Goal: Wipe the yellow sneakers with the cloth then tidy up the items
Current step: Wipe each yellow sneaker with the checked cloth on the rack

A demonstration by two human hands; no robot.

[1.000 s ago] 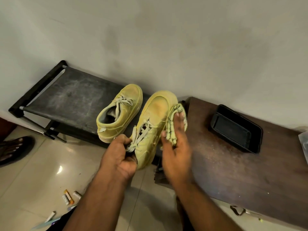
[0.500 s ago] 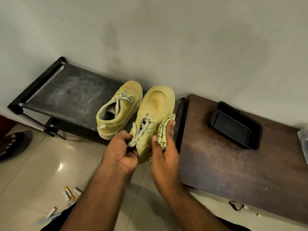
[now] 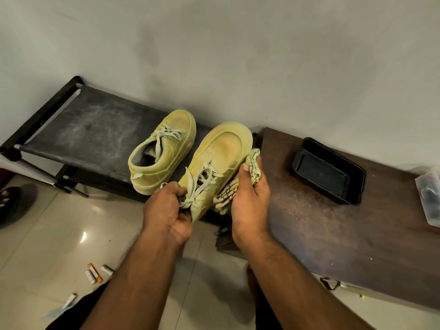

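Two yellow sneakers are in view. One sneaker (image 3: 162,151) rests on the dark rack (image 3: 90,132), toe toward the wall. My left hand (image 3: 166,210) grips the heel end of the other sneaker (image 3: 221,158), holding it tilted with its toe pointing away. My right hand (image 3: 250,198) holds a yellow patterned cloth (image 3: 252,163) and presses it against the right side of the held sneaker. Part of the cloth hangs below my palm.
A brown wooden table (image 3: 333,222) stands to the right, carrying a black tray (image 3: 328,170) and a clear plastic box (image 3: 428,196) at the far right edge. Small tubes (image 3: 95,275) lie on the tiled floor. A sandalled foot (image 3: 14,201) shows at the left.
My right hand with the cloth slid back toward the heel along the sneaker's side, then forward toward the toe again. My left hand kept its grip on the heel.
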